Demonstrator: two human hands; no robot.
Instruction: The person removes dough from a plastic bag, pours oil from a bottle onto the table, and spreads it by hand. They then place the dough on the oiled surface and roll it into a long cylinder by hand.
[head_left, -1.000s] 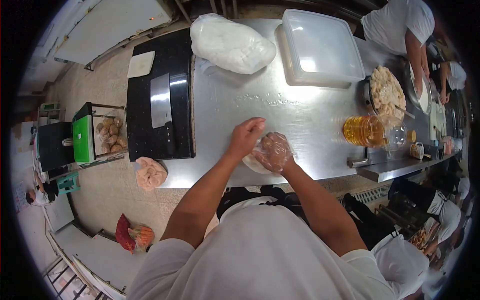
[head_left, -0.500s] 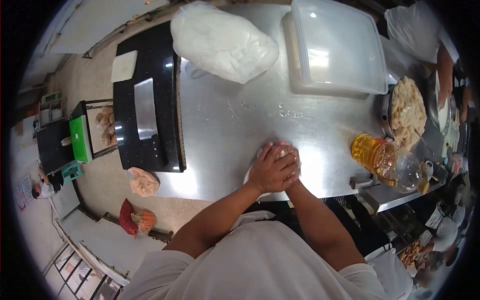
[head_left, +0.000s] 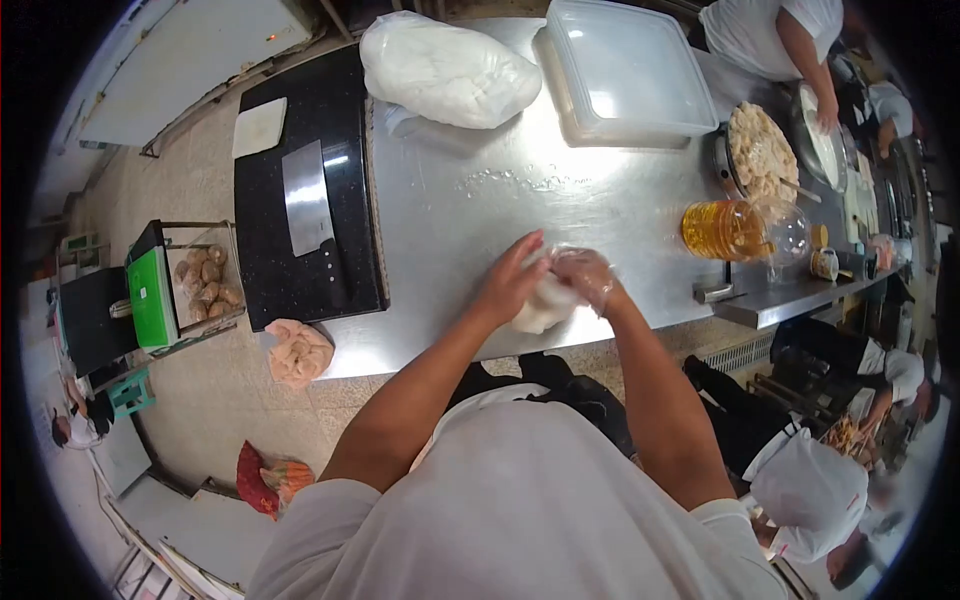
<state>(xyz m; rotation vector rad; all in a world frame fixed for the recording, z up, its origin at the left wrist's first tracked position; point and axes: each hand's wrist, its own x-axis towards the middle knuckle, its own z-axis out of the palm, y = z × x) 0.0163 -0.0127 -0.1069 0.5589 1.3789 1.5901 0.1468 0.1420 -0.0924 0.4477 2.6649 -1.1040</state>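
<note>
A lump of white dough [head_left: 543,308] lies on the metal table near its front edge, partly hidden by my hands. My left hand [head_left: 512,280] is bare, its fingers stretched out along the left side of the dough. Over the upper right of the dough, my right hand [head_left: 587,278] wears a clear plastic glove, with its fingers curled onto it and slightly blurred.
On the left stand a black slab [head_left: 350,220] and a cleaver [head_left: 308,205]. A white bag [head_left: 450,70] and a lidded plastic box [head_left: 635,75] are at the back. To the right are an oil bottle [head_left: 725,230] and a bowl of pale food [head_left: 760,150]. Co-workers stand beyond.
My hands were stacked together, pressing on the dough; now they have parted, left hand to the left and right hand to the right, uncovering some dough. The view has shifted.
</note>
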